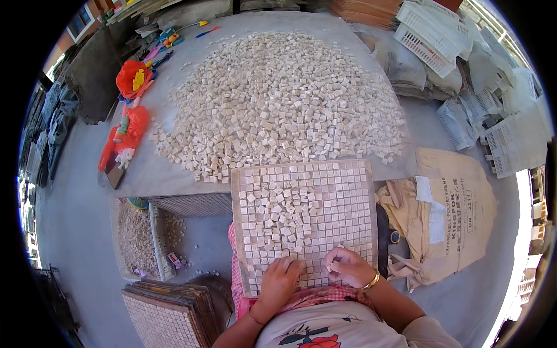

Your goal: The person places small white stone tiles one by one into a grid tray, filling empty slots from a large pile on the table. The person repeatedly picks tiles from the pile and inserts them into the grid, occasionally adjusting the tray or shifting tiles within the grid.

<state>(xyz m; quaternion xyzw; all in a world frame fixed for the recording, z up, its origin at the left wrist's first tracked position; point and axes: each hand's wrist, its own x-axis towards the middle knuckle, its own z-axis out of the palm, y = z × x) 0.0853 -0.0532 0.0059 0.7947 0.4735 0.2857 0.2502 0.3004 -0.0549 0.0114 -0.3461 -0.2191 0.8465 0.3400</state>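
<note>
A square grid tray (373, 214) leans from the table's near edge onto my lap, many of its cells filled with small pale stone mosaic tiles (348, 214). Loose tiles (284, 211) lie heaped over its left and middle part. Low on the tray, my left hand (282, 281) rests on the tiles with fingers bent and close together; whatever is under the fingertips is hidden. To its right, my right hand (349, 268) is closed in a pinch just above the grid, with a small pale mosaic tile at its fingertips.
A broad pile of tiles (284, 98) covers the grey table (203, 35). Red plastic bags (130, 124) lie along its left edge. Below left are a white crate (155, 243) of tile pieces and stacked tile-filled trays (159, 316). A tan sack (464, 214) lies at right, below white baskets (426, 46).
</note>
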